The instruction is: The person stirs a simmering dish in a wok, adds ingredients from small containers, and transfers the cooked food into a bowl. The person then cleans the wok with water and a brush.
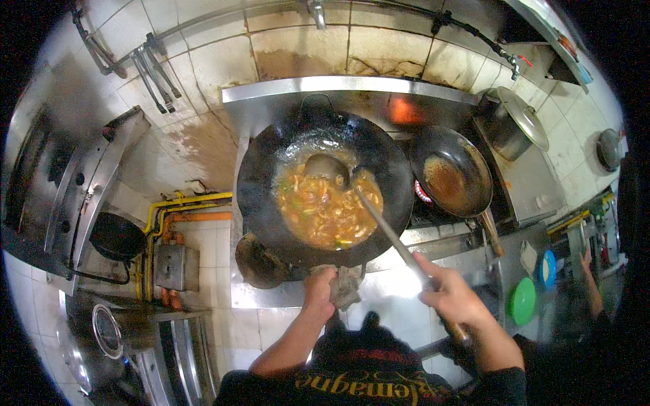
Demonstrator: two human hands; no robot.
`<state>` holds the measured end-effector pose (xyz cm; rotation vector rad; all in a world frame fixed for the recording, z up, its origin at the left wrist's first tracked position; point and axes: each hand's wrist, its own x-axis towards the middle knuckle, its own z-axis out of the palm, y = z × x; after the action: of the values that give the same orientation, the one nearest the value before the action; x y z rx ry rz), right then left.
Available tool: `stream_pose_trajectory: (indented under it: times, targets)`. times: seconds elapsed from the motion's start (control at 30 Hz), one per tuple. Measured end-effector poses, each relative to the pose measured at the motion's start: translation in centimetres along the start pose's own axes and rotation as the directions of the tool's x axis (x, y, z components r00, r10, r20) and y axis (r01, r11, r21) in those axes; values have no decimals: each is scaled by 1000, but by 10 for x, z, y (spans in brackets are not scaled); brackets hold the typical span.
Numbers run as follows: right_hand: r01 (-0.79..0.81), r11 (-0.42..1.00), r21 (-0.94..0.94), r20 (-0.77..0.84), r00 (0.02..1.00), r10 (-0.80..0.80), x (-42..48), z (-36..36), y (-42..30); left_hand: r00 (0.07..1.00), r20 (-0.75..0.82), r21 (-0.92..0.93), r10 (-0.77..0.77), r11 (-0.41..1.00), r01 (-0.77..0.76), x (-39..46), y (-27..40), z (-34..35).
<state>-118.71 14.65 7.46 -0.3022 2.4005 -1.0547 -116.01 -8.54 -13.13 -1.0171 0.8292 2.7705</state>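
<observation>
A large black wok (396, 193) sits on the steel stove in front of me, with a saucy stew of pale and green pieces (325, 208) in it. My left hand (320, 292) grips the wok's near handle through a folded grey cloth (348, 286). My right hand (447, 294) is closed round the long handle of a metal ladle (391, 236), which slants down into the wok. The ladle's round bowl rests in the stew's upper part. At the wok's lower left is a dark, round-edged pan (259, 261), partly covered by the wok.
A frying pan (452, 172) with brown residue stands right of the wok, by a glowing burner (421, 193). Beyond it is a lidded steel pot (508, 127). Green (523, 301) and blue (548, 269) round containers lie at right. Another person's arm (591, 284) shows at far right. Yellow pipes (190, 200) run at left.
</observation>
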Motion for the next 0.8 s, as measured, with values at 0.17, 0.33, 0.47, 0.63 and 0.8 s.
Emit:
stream_pose_trajectory:
  times: [0.17,0.33,0.47,0.63,0.8]
  targets:
    - [-182,952,-248,-169,975,142,-27,2,3,996,-92,209,14,978,6,-19,-6,26]
    - [-258,801,541,166,966,199,-54,30,-8,995,-47,232,88,970,-75,-36,-14,41]
    - [-290,128,948,289,957,26,-78,30,7,998,9,264,-58,963,54,-28,-45,22]
    - [-238,-99,966,242,970,37,-133,20,32,989,136,388,-51,922,-6,-83,-68,40]
    - [-132,-107,985,145,982,125,-208,-7,51,970,184,480,-157,876,51,-115,-110,59]
